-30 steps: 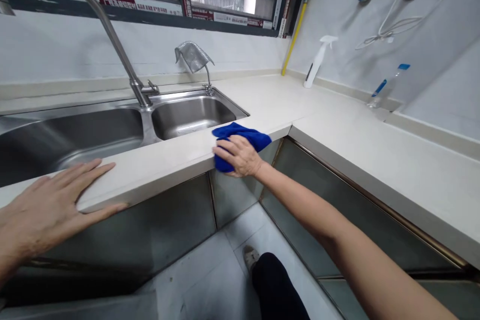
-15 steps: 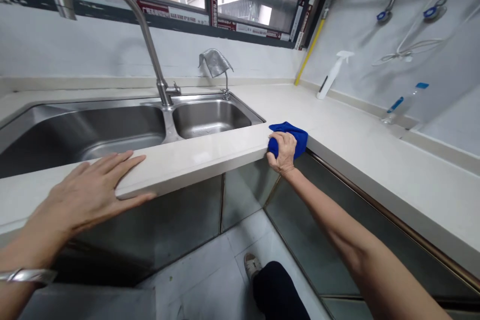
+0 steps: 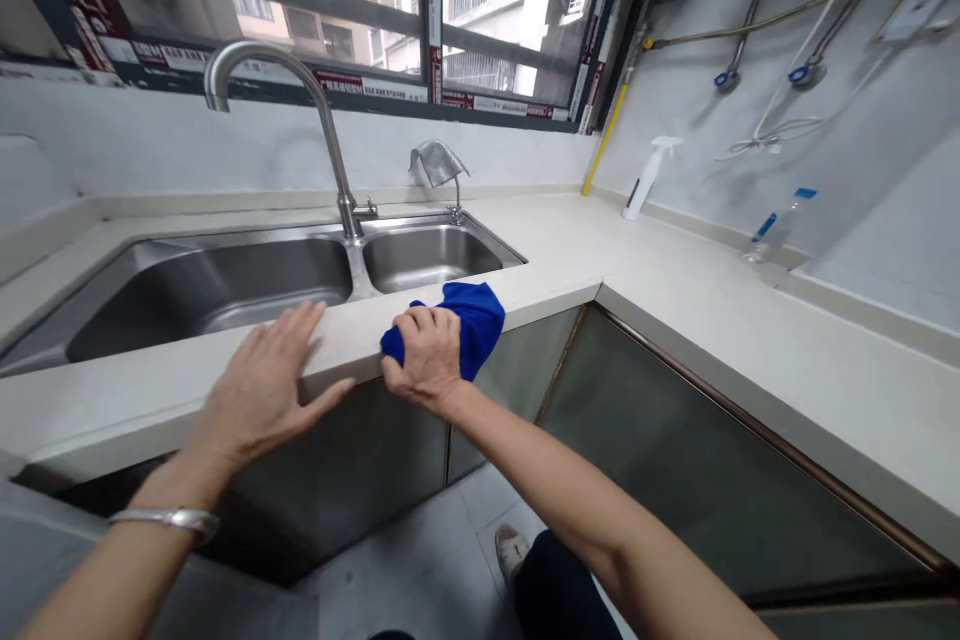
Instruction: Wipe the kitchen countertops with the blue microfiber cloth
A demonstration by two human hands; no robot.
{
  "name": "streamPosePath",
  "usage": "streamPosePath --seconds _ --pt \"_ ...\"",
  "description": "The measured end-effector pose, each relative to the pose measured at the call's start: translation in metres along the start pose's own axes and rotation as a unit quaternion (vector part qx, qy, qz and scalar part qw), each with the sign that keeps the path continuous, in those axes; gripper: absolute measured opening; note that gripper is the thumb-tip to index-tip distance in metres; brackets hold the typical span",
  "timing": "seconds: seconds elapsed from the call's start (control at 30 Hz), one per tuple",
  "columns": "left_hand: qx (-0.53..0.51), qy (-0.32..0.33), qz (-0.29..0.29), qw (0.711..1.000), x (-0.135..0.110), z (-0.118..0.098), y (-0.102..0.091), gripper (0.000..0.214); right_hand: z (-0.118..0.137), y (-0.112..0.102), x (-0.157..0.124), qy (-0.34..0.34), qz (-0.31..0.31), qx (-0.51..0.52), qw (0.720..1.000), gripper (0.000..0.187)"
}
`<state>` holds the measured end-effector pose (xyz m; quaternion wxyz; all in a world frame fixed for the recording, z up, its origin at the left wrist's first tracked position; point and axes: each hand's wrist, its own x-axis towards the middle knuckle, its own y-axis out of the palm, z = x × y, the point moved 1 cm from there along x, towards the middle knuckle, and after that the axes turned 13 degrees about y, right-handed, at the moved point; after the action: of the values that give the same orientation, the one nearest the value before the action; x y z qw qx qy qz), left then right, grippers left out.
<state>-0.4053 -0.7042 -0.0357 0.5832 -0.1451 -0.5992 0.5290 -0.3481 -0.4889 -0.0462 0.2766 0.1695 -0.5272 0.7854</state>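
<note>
My right hand (image 3: 424, 355) is curled shut around a bunched blue cloth (image 3: 472, 320), fingers folded over it and pressing it against the front edge of the pale countertop (image 3: 675, 290). The cloth bulges out past my knuckles on the far side of that hand, partly on top of the counter and partly hanging over its lip. Just beside it, close to my right thumb but not touching it, my left hand (image 3: 266, 385) lies open and flat. Its fingers are spread on the counter top and its thumb is hooked under the edge, and it holds nothing. A silver bracelet (image 3: 165, 518) sits on my left wrist. Directly beyond both hands is the steel double sink (image 3: 225, 270), with the large basin past my left hand and the small basin past my right. The tall curved faucet (image 3: 322, 120) rises behind the divider between the basins. A grey rag (image 3: 439, 163) is draped over a small tap beyond my right hand. Well off to the right of my right hand, against the wall, stand a white spray bottle (image 3: 646, 178) and a clear bottle with a blue cap (image 3: 776, 220). Below my right forearm I can see my shoe (image 3: 514, 550) on the tiled floor.
</note>
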Motion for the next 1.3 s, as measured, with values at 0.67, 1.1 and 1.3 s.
streamPosePath --seconds 0.67,1.1,1.3 --pt "0.015 -0.111 -0.041 0.993 0.065 -0.072 0.033 0.078 -0.015 -0.034 0.072 0.046 0.313 0.363 0.877 0.076" --pt "-0.166 -0.201 0.027 0.965 0.041 -0.029 -0.011 0.045 -0.372 -0.228 -0.006 0.058 0.034 -0.032 0.997 0.024" --pt "-0.013 -0.250 -0.007 0.968 -0.020 0.012 -0.053 0.065 -0.458 -0.234 -0.037 0.118 -0.014 -0.026 0.993 0.027"
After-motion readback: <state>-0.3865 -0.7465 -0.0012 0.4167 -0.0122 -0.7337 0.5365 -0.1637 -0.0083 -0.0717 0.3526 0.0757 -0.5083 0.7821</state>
